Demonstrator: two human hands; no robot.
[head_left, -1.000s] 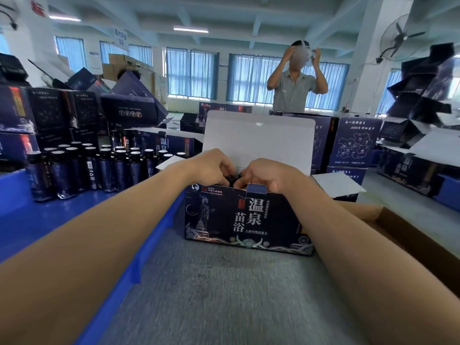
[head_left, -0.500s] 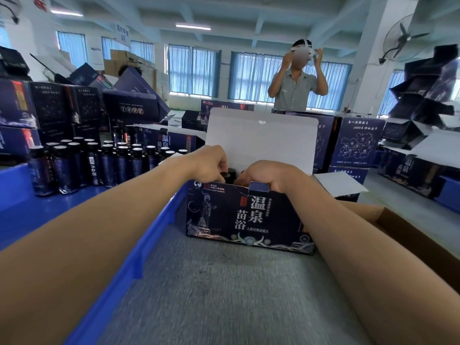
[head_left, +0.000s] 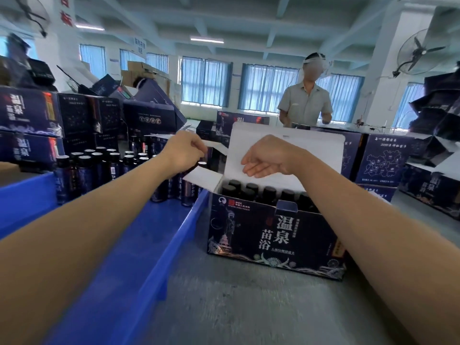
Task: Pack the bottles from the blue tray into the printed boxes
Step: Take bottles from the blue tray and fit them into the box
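A dark printed box (head_left: 273, 235) stands open on the grey table, its white lid flap (head_left: 293, 150) upright at the back. Several black-capped bottles (head_left: 263, 192) stand inside it. My right hand (head_left: 268, 158) hovers above the box with fingers relaxed, holding nothing. My left hand (head_left: 183, 153) is raised over the gap between the box and the blue tray (head_left: 154, 250), fingers loosely curled, empty as far as I can see. More dark bottles (head_left: 99, 168) stand grouped at the far end of the tray.
Stacks of printed boxes (head_left: 32, 120) rise behind the tray on the left, and more boxes (head_left: 383, 158) stand behind and to the right. A person (head_left: 305, 100) stands across the table. Grey table surface (head_left: 249, 307) lies in front of the box.
Both hands have lifted out of the box, where they were pressed down among the bottles. The left hand has moved left toward the tray. The view has shifted closer to the box.
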